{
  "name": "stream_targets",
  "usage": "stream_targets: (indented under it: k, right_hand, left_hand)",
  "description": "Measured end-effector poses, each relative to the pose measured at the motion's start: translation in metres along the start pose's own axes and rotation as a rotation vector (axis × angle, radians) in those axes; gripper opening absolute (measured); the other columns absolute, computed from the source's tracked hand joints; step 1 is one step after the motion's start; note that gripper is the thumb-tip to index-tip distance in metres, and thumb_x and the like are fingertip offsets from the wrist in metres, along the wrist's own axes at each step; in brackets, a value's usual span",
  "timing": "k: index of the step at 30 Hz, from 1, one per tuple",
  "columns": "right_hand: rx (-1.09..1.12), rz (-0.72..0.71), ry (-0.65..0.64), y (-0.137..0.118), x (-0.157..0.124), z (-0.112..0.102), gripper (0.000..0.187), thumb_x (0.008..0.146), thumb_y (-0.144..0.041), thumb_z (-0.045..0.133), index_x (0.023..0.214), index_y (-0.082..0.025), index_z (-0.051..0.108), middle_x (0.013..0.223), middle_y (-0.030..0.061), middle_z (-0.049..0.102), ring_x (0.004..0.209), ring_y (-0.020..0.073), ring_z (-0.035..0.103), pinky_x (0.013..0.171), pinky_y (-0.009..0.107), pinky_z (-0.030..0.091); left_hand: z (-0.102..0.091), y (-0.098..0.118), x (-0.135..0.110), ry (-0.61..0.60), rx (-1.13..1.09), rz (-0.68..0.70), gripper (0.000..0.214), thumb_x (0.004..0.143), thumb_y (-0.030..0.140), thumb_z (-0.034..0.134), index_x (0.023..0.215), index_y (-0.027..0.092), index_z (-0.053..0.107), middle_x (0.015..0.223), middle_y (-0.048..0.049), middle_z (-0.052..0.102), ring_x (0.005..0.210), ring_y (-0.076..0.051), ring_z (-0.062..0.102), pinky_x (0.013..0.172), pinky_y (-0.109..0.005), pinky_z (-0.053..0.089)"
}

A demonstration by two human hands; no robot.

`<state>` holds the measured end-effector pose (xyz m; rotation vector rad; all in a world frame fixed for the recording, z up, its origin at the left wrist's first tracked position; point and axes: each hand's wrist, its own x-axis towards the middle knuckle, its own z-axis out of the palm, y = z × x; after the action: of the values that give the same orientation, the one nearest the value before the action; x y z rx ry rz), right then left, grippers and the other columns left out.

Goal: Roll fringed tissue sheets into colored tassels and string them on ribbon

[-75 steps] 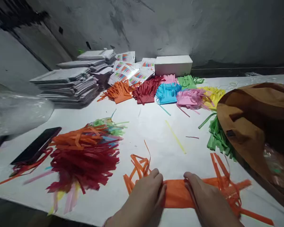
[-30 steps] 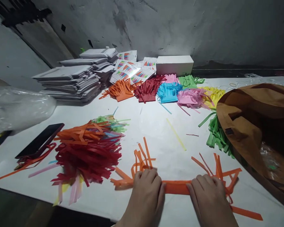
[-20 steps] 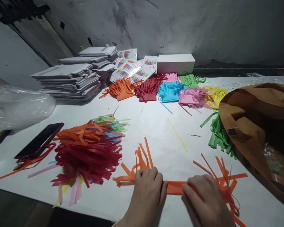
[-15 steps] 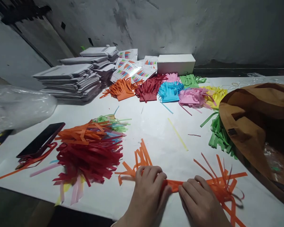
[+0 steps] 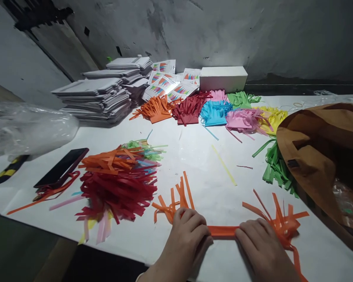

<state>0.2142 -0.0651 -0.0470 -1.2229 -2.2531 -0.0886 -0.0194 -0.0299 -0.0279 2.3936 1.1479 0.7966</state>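
A strip of orange fringed tissue paper [image 5: 223, 232] lies along the near part of the white table, its middle folded into a narrow band. My left hand [image 5: 190, 233] is closed on the band's left part, with orange fringes fanning out beyond the fingers. On the right part, my right hand [image 5: 260, 241] grips the same band, and loose orange strands spread past it. Between the two hands a short flat stretch of orange shows. My thumbs are mostly hidden. Left of my hands rests a pile of dark red fringed paper [image 5: 117, 194] with orange fringed paper [image 5: 111, 159] on top.
Fringed bundles in several colours line the back, including a blue one [image 5: 215, 113]. Behind them stand a white box [image 5: 223, 79] and stacked white packets [image 5: 91, 100]. A brown bag [image 5: 300, 145] is at right; a phone [image 5: 61, 168] and clear plastic [image 5: 32, 127] are at left.
My hands have moved a little apart, and more of the orange band shows between them, flatter and straighter. The whole view has shifted slightly, so the things appear further right.
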Motion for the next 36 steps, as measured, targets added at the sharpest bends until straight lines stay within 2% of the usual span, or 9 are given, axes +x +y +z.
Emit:
stream_targets:
  k: [7,10,12,16,20,24,28,33,36]
  right_hand:
    - [-0.069,0.254,-0.122,0.008,-0.004,-0.003,0.023,0.101,-0.015,0.04,0.09,-0.022,0.058,0.092,0.0038,0.061,0.093,0.0237,0.06,0.093,0.047,0.036]
    - [-0.174,0.28,-0.195,0.006,0.003,-0.002,0.026,0.101,-0.016,0.04,0.081,-0.02,0.056,0.081,0.0034,0.056,0.082,0.0237,0.058,0.084,0.047,0.037]
    - [-0.207,0.277,-0.159,0.005,0.006,-0.002,0.024,0.1,-0.014,0.042,0.083,-0.019,0.058,0.082,0.0042,0.058,0.08,0.0235,0.058,0.085,0.048,0.037]
    - [-0.047,0.127,0.039,-0.001,0.009,0.002,0.027,0.098,-0.008,0.039,0.1,-0.018,0.064,0.098,0.0077,0.066,0.095,0.024,0.062,0.101,0.05,0.035]
    - [0.092,-0.044,0.026,-0.011,0.019,0.007,0.034,0.098,-0.003,0.034,0.096,-0.015,0.066,0.081,0.0053,0.062,0.08,0.0199,0.057,0.09,0.039,0.04]
    - [0.169,0.021,0.023,-0.013,0.025,0.008,0.034,0.098,-0.003,0.036,0.08,-0.017,0.061,0.073,0.0015,0.057,0.07,0.0168,0.048,0.081,0.036,0.035]
    - [0.239,0.092,0.041,-0.018,0.027,0.014,0.028,0.102,-0.013,0.042,0.084,-0.02,0.061,0.079,0.0014,0.059,0.077,0.0181,0.05,0.085,0.037,0.033]
    - [0.162,0.054,-0.001,-0.023,0.023,0.02,0.037,0.098,-0.002,0.03,0.077,-0.019,0.055,0.074,0.0017,0.054,0.072,0.0179,0.046,0.084,0.038,0.032]
    - [0.07,0.09,0.013,-0.013,0.01,0.016,0.033,0.098,-0.002,0.033,0.088,-0.019,0.06,0.08,0.0031,0.058,0.078,0.0196,0.051,0.091,0.041,0.032]
  left_hand:
    - [0.009,0.011,0.003,0.015,0.138,-0.144,0.018,0.092,0.009,0.05,0.082,0.019,0.06,0.089,-0.0046,0.064,0.083,-0.023,0.057,0.084,-0.044,0.038]
    - [0.012,0.014,0.009,-0.027,0.243,-0.224,0.015,0.087,0.009,0.053,0.078,0.019,0.058,0.087,-0.0042,0.063,0.082,-0.024,0.056,0.085,-0.048,0.037]
    - [0.012,0.014,0.011,-0.042,0.247,-0.235,0.014,0.086,0.008,0.055,0.08,0.019,0.058,0.088,-0.0038,0.062,0.082,-0.024,0.056,0.086,-0.048,0.037]
    - [0.013,0.006,0.009,-0.032,0.201,-0.074,0.016,0.092,0.006,0.053,0.089,0.02,0.06,0.095,-0.0038,0.064,0.088,-0.023,0.056,0.092,-0.048,0.036]
    - [0.011,0.0,0.006,-0.071,0.174,0.041,0.015,0.091,0.006,0.058,0.089,0.021,0.063,0.093,-0.0023,0.066,0.09,-0.022,0.055,0.099,-0.05,0.033]
    - [0.003,0.0,0.006,-0.051,0.164,0.089,0.022,0.091,0.003,0.056,0.093,0.023,0.065,0.094,-0.001,0.067,0.094,-0.022,0.056,0.105,-0.05,0.03]
    - [0.002,-0.001,0.006,-0.06,0.184,0.149,0.021,0.092,0.002,0.052,0.088,0.02,0.062,0.094,-0.0017,0.067,0.094,-0.021,0.056,0.108,-0.048,0.032]
    - [0.013,-0.005,0.007,-0.005,0.16,0.127,0.016,0.095,0.009,0.053,0.084,0.019,0.059,0.088,-0.0026,0.065,0.087,-0.021,0.055,0.093,-0.044,0.04]
    - [0.013,-0.001,0.006,0.023,0.118,0.051,0.016,0.096,0.012,0.051,0.084,0.019,0.058,0.087,-0.0032,0.064,0.083,-0.021,0.055,0.086,-0.042,0.04]
